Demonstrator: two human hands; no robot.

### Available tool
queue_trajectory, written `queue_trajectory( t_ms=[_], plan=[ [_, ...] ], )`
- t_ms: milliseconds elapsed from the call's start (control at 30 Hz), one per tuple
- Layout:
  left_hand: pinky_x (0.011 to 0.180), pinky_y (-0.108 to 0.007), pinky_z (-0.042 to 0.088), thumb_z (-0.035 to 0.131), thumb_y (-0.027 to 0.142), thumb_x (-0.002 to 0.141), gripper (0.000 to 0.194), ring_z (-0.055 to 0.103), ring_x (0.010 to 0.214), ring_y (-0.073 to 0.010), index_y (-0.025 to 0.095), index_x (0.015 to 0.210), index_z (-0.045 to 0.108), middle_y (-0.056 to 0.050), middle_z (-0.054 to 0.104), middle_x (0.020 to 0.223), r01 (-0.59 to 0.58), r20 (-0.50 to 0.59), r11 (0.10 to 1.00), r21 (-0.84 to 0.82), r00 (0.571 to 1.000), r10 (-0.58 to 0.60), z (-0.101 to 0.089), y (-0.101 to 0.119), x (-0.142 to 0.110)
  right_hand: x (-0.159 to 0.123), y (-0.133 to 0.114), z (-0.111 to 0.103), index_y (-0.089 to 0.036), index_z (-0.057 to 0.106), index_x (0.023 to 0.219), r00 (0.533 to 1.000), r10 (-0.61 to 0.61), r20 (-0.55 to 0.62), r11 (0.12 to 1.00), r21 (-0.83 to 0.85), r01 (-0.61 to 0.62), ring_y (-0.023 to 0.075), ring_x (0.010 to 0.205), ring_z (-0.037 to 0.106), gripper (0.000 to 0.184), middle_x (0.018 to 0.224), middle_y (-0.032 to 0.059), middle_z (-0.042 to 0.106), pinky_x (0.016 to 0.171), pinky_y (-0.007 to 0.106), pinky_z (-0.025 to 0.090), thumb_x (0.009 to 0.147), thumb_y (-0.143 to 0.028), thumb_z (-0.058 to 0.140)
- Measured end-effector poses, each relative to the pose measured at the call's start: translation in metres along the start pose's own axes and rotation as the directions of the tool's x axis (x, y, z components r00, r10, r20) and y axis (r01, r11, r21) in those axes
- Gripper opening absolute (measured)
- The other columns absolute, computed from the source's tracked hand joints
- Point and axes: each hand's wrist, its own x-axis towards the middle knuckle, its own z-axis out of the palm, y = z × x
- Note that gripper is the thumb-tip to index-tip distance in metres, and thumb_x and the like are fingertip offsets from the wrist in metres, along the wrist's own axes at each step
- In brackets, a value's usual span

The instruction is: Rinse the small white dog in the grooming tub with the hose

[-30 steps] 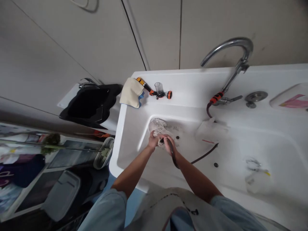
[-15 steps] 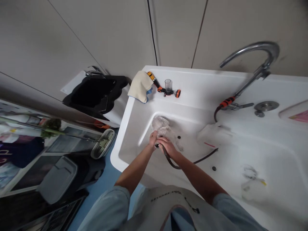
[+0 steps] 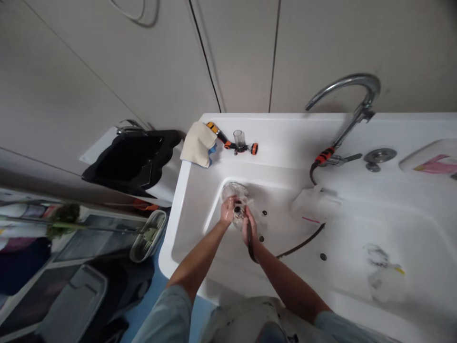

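Observation:
My left hand [image 3: 227, 210] is closed at the left side of a small dark round part [image 3: 237, 209], which looks clear around its rim; wet fingers hide much of it. My right hand [image 3: 250, 227] is closed around the dark hose [image 3: 250, 243] beside that part, the hose looping down past my wrist. Splashing water and a crumpled clear shape [image 3: 235, 189] lie just beyond my fingers, in the left part of the white sink [image 3: 195, 209]. The hose runs right to an orange-and-black connector [image 3: 324, 155] on the chrome faucet [image 3: 357, 83].
A spray nozzle [image 3: 228, 143] and a cream cloth [image 3: 198, 144] lie on the back-left rim. A whitish bag [image 3: 311, 205] and a clear item with a yellow tip [image 3: 387, 284] are in the sink. A black-topped bin [image 3: 139, 164] stands left, near a mop [image 3: 148, 233].
My hands have moved slightly apart, and the dark round part now shows between them. My right hand has turned more upright with the hose. The camera view has shifted.

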Motion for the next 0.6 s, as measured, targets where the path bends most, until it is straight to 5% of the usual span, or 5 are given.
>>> queue_trajectory(
  t_ms=[133, 233, 400, 600],
  plan=[
    [0.125, -0.055, 0.055, 0.039, 0.068, 0.113, 0.068, 0.078, 0.128, -0.0347, 0.021, 0.094, 0.085, -0.018, 0.087, 0.12, -0.189, 0.088, 0.972, 0.142, 0.98, 0.177, 0.009, -0.005, 0.008, 0.018, -0.006, 0.011, -0.017, 0.081, 0.118, 0.995, 0.028, -0.094, 0.999, 0.027, -0.026, 0.0381, 0.121, 0.076, 0.086, 0.121, 0.0206, 0.083, 0.116, 0.058, 0.06, 0.101, -0.093, 0.045],
    [0.125, -0.056, 0.053, 0.055, 0.061, 0.108, 0.051, 0.075, 0.13, -0.0373, 0.021, 0.105, 0.084, -0.019, 0.085, 0.124, -0.246, 0.152, 0.933, 0.263, 0.965, 0.212, 0.007, -0.002, 0.02, 0.029, -0.006, 0.02, -0.017, 0.079, 0.13, 0.991, -0.025, -0.131, 0.998, 0.052, 0.032, 0.0366, 0.134, 0.071, 0.087, 0.135, 0.0203, 0.081, 0.124, 0.06, 0.055, 0.099, -0.093, 0.049],
    [0.121, -0.05, 0.053, 0.079, 0.046, 0.094, 0.023, 0.074, 0.116, -0.0333, 0.024, 0.087, 0.079, -0.013, 0.082, 0.104, -0.074, 0.174, 0.984, 0.163, 0.984, 0.045, -0.004, 0.014, 0.033, 0.033, -0.004, 0.034, -0.015, 0.072, 0.146, 0.996, -0.037, -0.076, 0.999, -0.019, 0.035, 0.0374, 0.147, 0.066, 0.082, 0.146, 0.0229, 0.075, 0.13, 0.063, 0.051, 0.107, -0.08, 0.042],
    [0.105, -0.036, 0.058, 0.08, 0.046, 0.097, 0.032, 0.072, 0.101, -0.0257, 0.022, 0.077, 0.074, -0.004, 0.073, 0.08, 0.321, 0.24, 0.935, -0.149, 0.929, -0.281, -0.006, 0.028, 0.023, 0.038, -0.011, 0.043, -0.015, 0.067, 0.156, 0.989, -0.089, -0.118, 0.987, -0.145, 0.072, 0.0425, 0.157, 0.056, 0.073, 0.156, 0.024, 0.07, 0.133, 0.074, 0.041, 0.109, -0.064, 0.039]
  ],
)
